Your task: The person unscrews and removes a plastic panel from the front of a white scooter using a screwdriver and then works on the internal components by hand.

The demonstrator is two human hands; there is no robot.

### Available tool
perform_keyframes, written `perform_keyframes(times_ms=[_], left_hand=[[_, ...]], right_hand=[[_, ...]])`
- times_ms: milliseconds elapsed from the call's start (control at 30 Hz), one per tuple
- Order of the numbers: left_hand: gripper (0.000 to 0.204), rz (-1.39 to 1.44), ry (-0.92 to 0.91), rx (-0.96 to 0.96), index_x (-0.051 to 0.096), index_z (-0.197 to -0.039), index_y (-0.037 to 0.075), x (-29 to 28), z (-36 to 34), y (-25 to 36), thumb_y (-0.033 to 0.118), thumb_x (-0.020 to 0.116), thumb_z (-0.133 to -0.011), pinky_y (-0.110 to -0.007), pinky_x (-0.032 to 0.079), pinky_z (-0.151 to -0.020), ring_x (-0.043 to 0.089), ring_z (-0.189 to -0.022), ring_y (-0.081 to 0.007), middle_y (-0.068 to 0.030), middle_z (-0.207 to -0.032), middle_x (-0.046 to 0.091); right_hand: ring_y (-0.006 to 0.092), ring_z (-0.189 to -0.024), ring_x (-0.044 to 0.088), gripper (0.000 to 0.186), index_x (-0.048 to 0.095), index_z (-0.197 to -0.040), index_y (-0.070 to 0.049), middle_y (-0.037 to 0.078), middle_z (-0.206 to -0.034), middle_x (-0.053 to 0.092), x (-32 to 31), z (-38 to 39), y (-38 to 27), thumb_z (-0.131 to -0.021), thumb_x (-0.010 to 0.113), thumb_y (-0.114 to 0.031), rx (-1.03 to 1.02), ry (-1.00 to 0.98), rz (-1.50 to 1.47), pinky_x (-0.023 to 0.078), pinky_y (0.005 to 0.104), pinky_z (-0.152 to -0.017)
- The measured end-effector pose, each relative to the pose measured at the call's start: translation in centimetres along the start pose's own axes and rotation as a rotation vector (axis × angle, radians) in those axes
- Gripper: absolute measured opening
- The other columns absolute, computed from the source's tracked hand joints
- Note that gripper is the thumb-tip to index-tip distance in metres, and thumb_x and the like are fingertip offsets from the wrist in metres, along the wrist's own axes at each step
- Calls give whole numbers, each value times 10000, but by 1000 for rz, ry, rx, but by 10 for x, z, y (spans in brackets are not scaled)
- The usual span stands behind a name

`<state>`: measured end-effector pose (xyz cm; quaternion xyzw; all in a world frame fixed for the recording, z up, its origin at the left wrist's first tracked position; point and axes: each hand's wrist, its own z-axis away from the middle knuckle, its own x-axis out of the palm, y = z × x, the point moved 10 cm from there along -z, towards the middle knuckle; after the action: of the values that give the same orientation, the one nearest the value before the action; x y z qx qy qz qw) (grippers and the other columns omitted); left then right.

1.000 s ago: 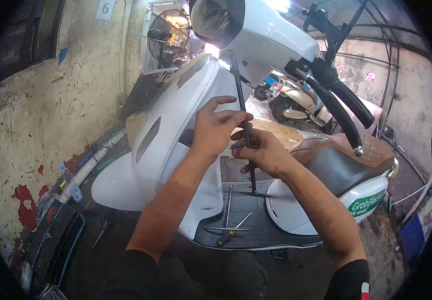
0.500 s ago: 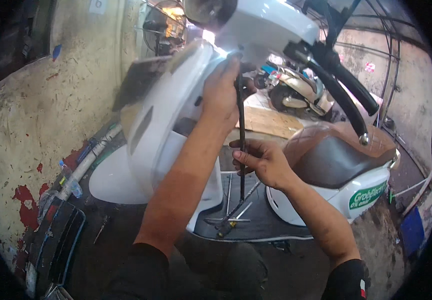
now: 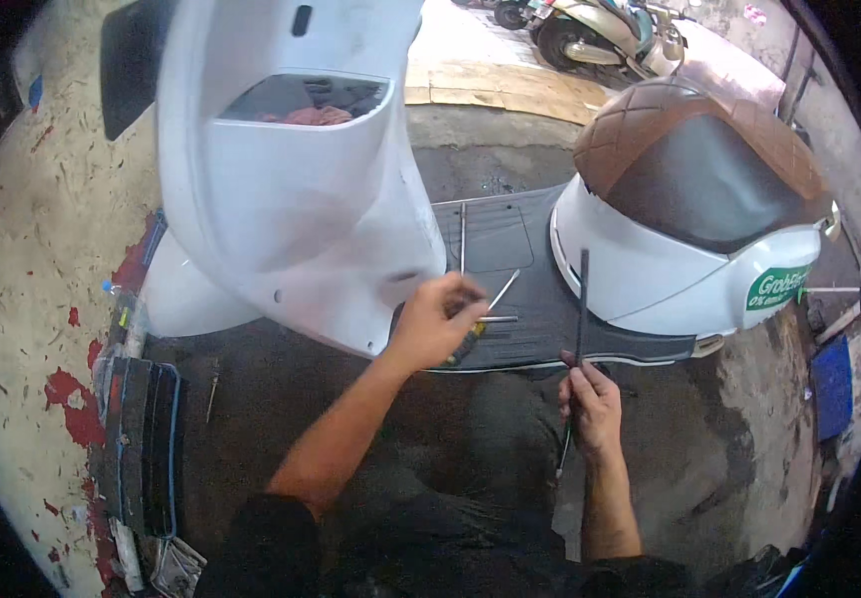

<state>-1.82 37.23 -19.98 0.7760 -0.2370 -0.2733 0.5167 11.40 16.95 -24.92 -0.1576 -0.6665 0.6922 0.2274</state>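
Observation:
My right hand [image 3: 591, 407] has its fingers closed around a long thin black cable [image 3: 584, 299], held nearly upright. The part above my fingers is thicker and straight; a thinner part hangs below them. My left hand [image 3: 438, 321] hovers over the scooter's dark floorboard [image 3: 540, 239], its fingers curled and partly smeared by motion. Just under it lies a tool with a yellow and black handle [image 3: 465, 346], partly covered. Close by on the floorboard are a screwdriver shaft [image 3: 503, 291], a short metal rod [image 3: 498, 319] and a longer thin rod [image 3: 463, 237].
The white scooter's front shield [image 3: 291, 179] with an open compartment rises at left; its brown and black seat [image 3: 714, 169] is at right. A dark case [image 3: 136, 444] stands by the stained wall [image 3: 51, 259]. Another scooter [image 3: 605, 40] is parked behind.
Both hands have come down from the handlebar area. My left hand has let go of the cable and moved to the tools; my right hand still holds it. The view has tilted downward.

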Motion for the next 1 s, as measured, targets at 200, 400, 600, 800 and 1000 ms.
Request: perform_keyframes(times_ms=[200, 400, 600, 800, 1000], left_hand=[[261, -624, 297, -126, 647, -974, 18, -40, -12, -122, 200, 716, -800, -396, 506, -750, 664, -798, -306, -175, -866, 683], [305, -497, 315, -107, 635, -1053, 32, -17, 11, -116, 216, 696, -818, -410, 501, -801, 658, -907, -334, -182, -987, 676], [229, -97, 312, -99, 591, -1138, -3, -10, 77, -106, 77, 570, -924, -352, 484, -909, 637, -993, -228, -150, -1051, 671], [354, 987, 82, -301, 467, -1313, 19, 16, 83, -36, 105, 500, -971, -437, 514, -893, 636, -1008, -311, -243, -1077, 639], [431, 929, -59, -181, 445, -1342, 34, 9, 91, -10, 80, 564, -930, -429, 542, -841, 659, -954, -310, -243, -1055, 643]], right_hand=[[67, -395, 377, 386, 504, -1287, -45, -6, -559, 450, -50, 11, 43, -1005, 449, -304, 80, 310, -240, 303, 214, -337], [66, -387, 351, 374, 505, -1280, -47, -13, -561, 447, -36, 15, 37, -1006, 433, -290, 139, 297, -170, 295, 209, -345], [80, -387, 353, 417, 478, -1283, 33, -4, -510, 425, 33, 35, 36, -1003, 412, -269, 201, -85, -346, 293, 227, -363], [85, -378, 350, 478, 456, -1302, 70, 23, -512, 450, 78, 76, 47, -1003, 396, -299, 390, -436, -417, 295, 229, -382], [84, -368, 339, 506, 442, -1301, 92, 37, -502, 449, 97, 93, 50, -1005, 387, -314, 450, -619, -573, 259, 236, -349]])
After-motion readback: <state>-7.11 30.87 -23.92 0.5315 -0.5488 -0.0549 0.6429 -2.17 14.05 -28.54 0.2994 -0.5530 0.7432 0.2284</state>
